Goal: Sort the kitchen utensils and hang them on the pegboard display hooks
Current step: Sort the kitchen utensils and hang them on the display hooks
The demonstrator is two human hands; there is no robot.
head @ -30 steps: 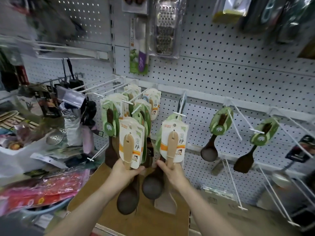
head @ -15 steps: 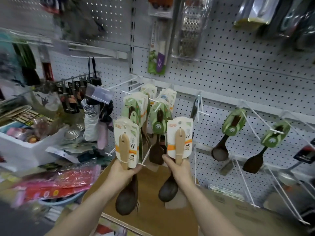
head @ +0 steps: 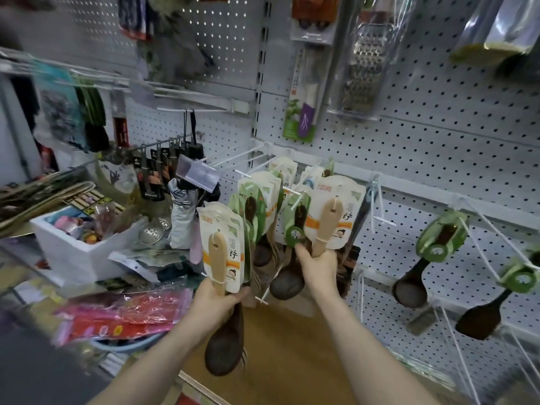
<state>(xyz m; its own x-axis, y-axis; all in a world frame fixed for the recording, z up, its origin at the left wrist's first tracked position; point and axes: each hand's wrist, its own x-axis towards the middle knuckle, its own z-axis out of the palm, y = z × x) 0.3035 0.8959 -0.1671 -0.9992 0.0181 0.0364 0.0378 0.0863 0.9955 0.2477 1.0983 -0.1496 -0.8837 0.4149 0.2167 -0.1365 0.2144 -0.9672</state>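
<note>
While handle-up, spoons (head: 217, 258) (head: 327, 226) in both hands (head: 216, 302) (head: 321, 268).

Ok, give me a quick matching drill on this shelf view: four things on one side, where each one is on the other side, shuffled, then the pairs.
Things
1. metal grater
2. dark ladle
3. white box
4. higher pale-handled spoon

Places
A. gripped in the right hand
B. at the left, holding small colourful items
C. high on the pegboard, in clear packaging
D. hanging from a hook on the right, with a green card on its handle

Pairs: 1-C, 2-D, 3-B, 4-A
</note>
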